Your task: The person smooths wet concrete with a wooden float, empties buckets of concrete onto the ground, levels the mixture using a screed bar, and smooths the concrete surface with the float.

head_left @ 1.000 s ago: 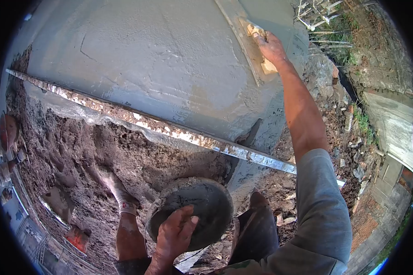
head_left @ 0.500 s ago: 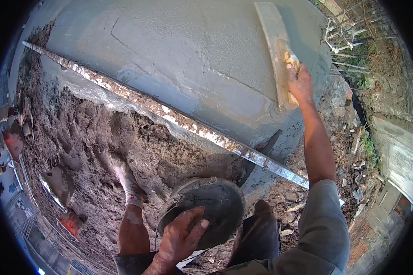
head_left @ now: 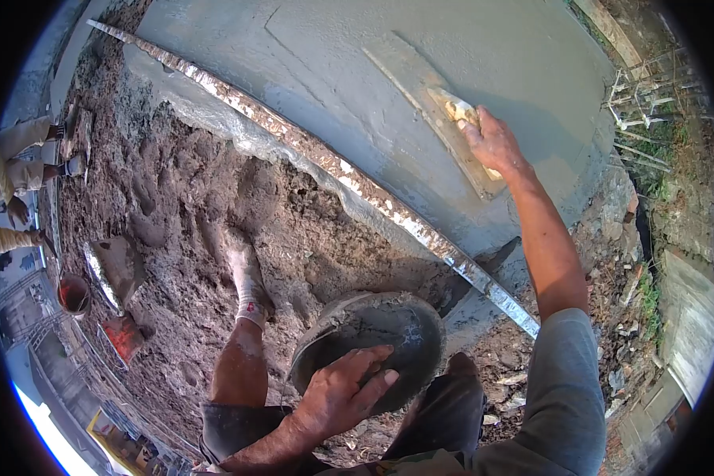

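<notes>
My right hand (head_left: 496,147) is wrapped round the handle of a long wooden float (head_left: 432,111), whose board lies on the wet grey concrete (head_left: 341,71). In front of my body is a cement-caked bucket (head_left: 428,325) with a dark, wet inside. Over its near side is my left hand (head_left: 345,393), thumb and fingers apart and slightly bent, with nothing between them. Whether it touches the bucket cannot be made out. A long, mortar-splashed straight bar (head_left: 293,143) lies diagonally along the edge of the concrete.
Trodden mud (head_left: 182,206) lies left of the bar, under my foot. At far left are another person's legs (head_left: 28,155), a mortar-coated pan (head_left: 119,266), a small bucket (head_left: 73,293) and a red object (head_left: 123,337). Rubble (head_left: 611,317) and a wall (head_left: 686,325) border the right.
My right hand has drawn the float leftward over the concrete, turning it to a more slanted angle. The view has shifted; my left hand stays over the bucket.
</notes>
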Tool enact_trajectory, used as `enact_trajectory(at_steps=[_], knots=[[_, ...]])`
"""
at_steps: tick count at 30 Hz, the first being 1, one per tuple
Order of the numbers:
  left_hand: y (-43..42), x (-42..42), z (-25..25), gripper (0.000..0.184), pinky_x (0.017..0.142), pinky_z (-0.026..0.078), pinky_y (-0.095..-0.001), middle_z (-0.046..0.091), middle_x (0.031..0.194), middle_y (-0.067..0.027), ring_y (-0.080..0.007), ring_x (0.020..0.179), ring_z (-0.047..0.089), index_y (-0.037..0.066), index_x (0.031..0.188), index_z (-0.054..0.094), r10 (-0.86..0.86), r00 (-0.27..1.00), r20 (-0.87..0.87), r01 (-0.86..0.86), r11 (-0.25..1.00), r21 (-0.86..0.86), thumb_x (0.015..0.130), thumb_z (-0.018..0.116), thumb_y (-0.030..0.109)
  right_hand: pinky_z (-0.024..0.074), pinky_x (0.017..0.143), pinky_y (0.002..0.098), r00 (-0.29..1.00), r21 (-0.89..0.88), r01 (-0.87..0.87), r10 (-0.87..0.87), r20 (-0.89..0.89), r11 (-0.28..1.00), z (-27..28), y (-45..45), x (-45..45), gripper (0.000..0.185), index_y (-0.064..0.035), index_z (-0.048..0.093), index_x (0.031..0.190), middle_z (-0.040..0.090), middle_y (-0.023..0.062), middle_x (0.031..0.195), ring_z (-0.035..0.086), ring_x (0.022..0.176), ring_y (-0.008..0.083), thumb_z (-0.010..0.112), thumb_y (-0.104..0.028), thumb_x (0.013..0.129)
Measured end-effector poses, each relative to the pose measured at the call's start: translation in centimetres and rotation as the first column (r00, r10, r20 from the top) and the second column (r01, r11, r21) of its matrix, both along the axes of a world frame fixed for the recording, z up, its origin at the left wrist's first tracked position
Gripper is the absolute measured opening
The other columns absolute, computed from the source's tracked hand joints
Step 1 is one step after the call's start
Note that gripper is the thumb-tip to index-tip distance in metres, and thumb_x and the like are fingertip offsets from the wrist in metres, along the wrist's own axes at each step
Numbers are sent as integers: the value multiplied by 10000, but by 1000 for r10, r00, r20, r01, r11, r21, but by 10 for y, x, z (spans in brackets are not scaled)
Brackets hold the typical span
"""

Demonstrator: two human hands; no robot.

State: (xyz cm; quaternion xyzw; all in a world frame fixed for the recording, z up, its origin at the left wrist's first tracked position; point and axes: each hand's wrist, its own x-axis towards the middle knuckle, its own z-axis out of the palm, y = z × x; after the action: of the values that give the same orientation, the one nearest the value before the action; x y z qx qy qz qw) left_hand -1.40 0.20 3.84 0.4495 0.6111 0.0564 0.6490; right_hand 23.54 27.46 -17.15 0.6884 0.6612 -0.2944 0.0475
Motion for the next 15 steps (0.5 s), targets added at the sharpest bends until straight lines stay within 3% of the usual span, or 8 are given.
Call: enact_trajectory(at_steps=[4,7,10,11,15], knots=[[-1,9,1,374,815,543,-334,640,1103,-174,-248,1003,656,-15,1203,562,4,999,-32,-2,998,64,908,640,201,423,993,450,940,-55,-333,327,-93,941,5,-70,3,591,39,379,1372,541,286,1240,538,1163,374,487,-359,948],[-7,17,-8,371,830,534,-336,652,1087,-169,-238,998,655,-17,1204,561,46,998,-53,-44,998,43,915,631,206,457,931,466,930,-36,-354,347,-118,935,-1,-117,35,561,48,405,1327,577,269,1188,583,1084,382,499,-346,938],[-16,24,-28,366,856,512,-325,650,1093,-174,-220,1013,646,-21,1204,560,70,990,-121,-56,992,113,922,624,203,476,880,481,939,102,-319,329,-102,942,7,-150,78,531,39,415,1292,600,251,1150,606,1026,390,505,-343,934],[-17,27,-35,351,834,518,-331,652,1080,-172,-239,983,653,-10,1194,567,98,984,-146,-68,978,195,922,616,207,476,865,486,951,3,-275,273,-146,961,20,-155,90,505,16,426,1256,603,238,1143,606,1003,398,512,-357,926],[4,48,-41,305,820,520,-337,655,1074,-168,-268,953,663,12,1174,582,275,944,-185,-164,872,460,934,585,200,476,838,494,976,54,-188,192,-98,981,17,-178,138,438,-25,442,1176,616,226,1078,605,970,406,514,-374,921]])
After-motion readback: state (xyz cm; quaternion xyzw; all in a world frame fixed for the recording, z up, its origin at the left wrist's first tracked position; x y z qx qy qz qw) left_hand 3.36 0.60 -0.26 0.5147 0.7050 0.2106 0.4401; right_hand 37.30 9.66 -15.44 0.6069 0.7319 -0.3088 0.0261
